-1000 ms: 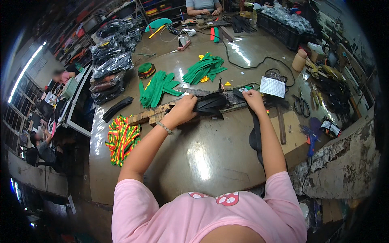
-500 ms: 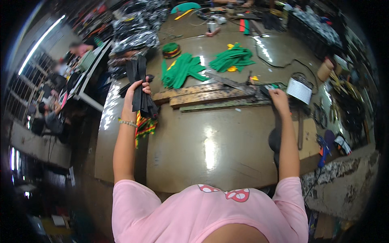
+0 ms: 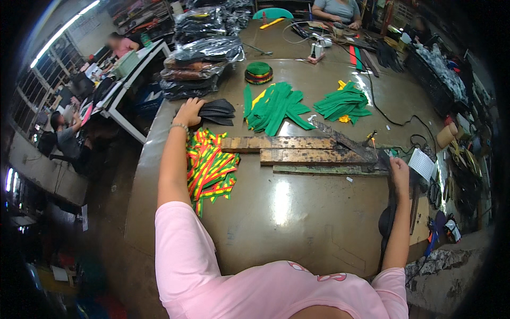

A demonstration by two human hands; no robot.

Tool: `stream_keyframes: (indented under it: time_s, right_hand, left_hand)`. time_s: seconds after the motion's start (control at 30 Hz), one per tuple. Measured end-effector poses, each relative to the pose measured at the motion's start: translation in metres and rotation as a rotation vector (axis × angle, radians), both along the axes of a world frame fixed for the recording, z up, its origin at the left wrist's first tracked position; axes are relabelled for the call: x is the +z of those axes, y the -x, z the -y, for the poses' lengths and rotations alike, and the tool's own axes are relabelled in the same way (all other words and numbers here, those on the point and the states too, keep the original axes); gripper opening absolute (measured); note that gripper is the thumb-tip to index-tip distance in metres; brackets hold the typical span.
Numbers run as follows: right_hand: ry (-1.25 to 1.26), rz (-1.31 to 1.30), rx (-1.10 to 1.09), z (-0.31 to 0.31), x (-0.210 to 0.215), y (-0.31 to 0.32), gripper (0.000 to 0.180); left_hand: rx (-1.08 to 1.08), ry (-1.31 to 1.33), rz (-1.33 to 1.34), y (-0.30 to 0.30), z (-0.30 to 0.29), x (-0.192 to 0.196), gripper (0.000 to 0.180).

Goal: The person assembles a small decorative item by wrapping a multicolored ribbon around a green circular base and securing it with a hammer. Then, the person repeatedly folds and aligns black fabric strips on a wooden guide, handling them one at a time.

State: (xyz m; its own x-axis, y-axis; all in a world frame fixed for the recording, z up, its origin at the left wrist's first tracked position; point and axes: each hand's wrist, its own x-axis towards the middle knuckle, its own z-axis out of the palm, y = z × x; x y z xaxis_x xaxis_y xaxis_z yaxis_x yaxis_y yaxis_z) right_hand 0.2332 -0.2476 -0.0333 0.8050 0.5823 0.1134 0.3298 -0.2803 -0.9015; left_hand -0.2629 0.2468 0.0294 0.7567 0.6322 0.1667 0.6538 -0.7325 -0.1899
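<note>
My left hand (image 3: 189, 111) is closed over the left end of a bundle of black strips (image 3: 218, 112), which lies on the table at the far left. Just below it is a heap of red, yellow and green striped strips (image 3: 211, 165). At the right end of some stained wooden bars (image 3: 297, 155), my right hand (image 3: 399, 170) pinches the end of a long black strip (image 3: 389, 212). That strip runs down toward me beside my forearm. Something small and greenish shows at the right fingertips, too small to name.
Two piles of green strips (image 3: 276, 109) (image 3: 342, 103) and a striped roll (image 3: 258, 73) lie beyond the bars. Plastic-wrapped stacks (image 3: 196, 64) stand back left. A black cable (image 3: 393, 114) crosses the right side. Another person (image 3: 338, 11) sits at the far end.
My left hand has lowered the black strips from the air onto the table, beyond the striped heap, which now shows more fully. My right hand stays by the bars' right end. The view has shifted.
</note>
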Motion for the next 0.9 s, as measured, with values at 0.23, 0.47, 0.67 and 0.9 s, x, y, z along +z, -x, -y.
stream_keyframes:
  time_s: [0.23, 0.47, 0.67, 0.9]
  right_hand:
    - [0.034, 0.116, 0.011, 0.001, 0.001, 0.002, 0.03]
    - [0.029, 0.098, -0.024, 0.0, 0.008, 0.009, 0.03]
    - [-0.026, -0.002, 0.001, 0.0, 0.011, 0.012, 0.029]
    - [-0.027, 0.058, 0.017, -0.001, 0.009, 0.011, 0.029]
  left_hand:
    - [0.09, 0.209, 0.074, 0.011, -0.035, -0.028, 0.073]
    - [0.317, 0.215, -0.196, -0.034, 0.023, 0.042, 0.114]
    - [-0.668, 0.355, 0.412, -0.167, 0.142, 0.064, 0.046]
    - [-0.897, 0.229, 0.16, -0.259, 0.195, 0.025, 0.041]
